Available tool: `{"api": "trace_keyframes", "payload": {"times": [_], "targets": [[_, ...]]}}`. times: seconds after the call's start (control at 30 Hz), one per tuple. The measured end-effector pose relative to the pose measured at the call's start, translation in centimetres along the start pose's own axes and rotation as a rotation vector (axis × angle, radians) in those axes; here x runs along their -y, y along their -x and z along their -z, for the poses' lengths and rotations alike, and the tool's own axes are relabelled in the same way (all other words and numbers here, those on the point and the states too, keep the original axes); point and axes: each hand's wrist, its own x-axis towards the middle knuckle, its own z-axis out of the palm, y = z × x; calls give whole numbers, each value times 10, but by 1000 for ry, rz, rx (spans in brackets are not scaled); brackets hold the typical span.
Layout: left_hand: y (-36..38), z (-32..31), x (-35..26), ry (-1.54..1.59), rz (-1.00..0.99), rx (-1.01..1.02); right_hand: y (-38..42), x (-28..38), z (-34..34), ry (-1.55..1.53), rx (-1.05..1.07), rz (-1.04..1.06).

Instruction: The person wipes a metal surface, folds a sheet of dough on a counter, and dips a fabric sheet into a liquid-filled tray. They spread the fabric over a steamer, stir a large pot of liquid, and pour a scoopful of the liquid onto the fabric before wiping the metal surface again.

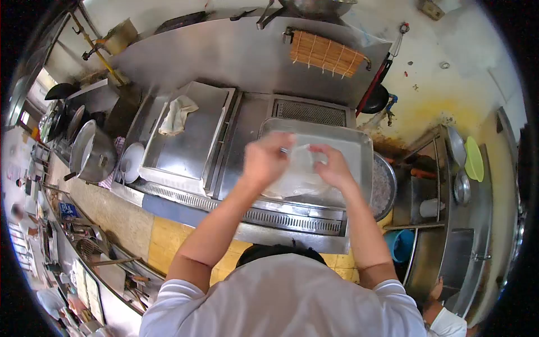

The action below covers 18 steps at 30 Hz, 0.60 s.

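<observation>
A translucent plastic bag (301, 171) hangs and spreads over the shallow metal tray (359, 147) in front of me. My right hand (335, 167) is closed at the bag's right side, thumb and fingers pinching its upper edge. On the other side, my left hand (266, 161) is curled and smeared by motion, close beside the bag's left edge. A small dark, shiny bit shows at its fingertips; I cannot tell what it is. The bag's lower part lies crumpled toward the tray's near side.
Left of the tray is a flat steel lid (185, 151) with a folded cloth (178, 115) on it. A large pot (94, 150) stands farther left. Right are a round basin (384, 185), a blue bucket (399, 245) and a steel sink (457, 253). Another person's sleeve (448, 324) shows lower right.
</observation>
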Motion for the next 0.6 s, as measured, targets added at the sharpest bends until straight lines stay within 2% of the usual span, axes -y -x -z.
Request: {"api": "trace_keyframes", "payload": {"times": [0.1, 0.17, 0.2, 0.23, 0.27, 0.33, 0.37, 0.43, 0.5, 0.53, 0.57, 0.6], "targets": [[-13, -4, -36, 88, -46, 112, -14, 53, -23, -306, 57, -248], [-36, 34, -25, 60, -100, -51, -2, 19, -26, -175, 195, -482], [-41, 50, -10, 17, -2, -175, 6, -8, -26, -105, 271, -596], [-44, 64, 4, 156, 128, -295, 20, -41, -17, 14, 254, -581], [-52, 84, -6, 24, 465, -268, 37, -75, -6, 131, 238, -564], [-13, 64, 45, -14, 422, -151, 70, -122, -1, 325, 151, -452], [14, 43, 75, -31, 399, -93, 75, -110, 1, 503, 152, -424], [70, -11, 102, 13, 513, 176, 78, -77, 0, 857, 151, -358], [103, -52, 97, -381, 398, 622, 83, -79, -26, 774, 85, -233], [125, -69, 108, -369, 338, 697, 87, -88, -37, 731, 52, -175], [140, -82, 116, -353, 277, 771, 92, -107, -46, 719, 134, -197], [142, -85, 115, -335, 305, 800, 98, -129, -54, 706, 215, -221]]}}
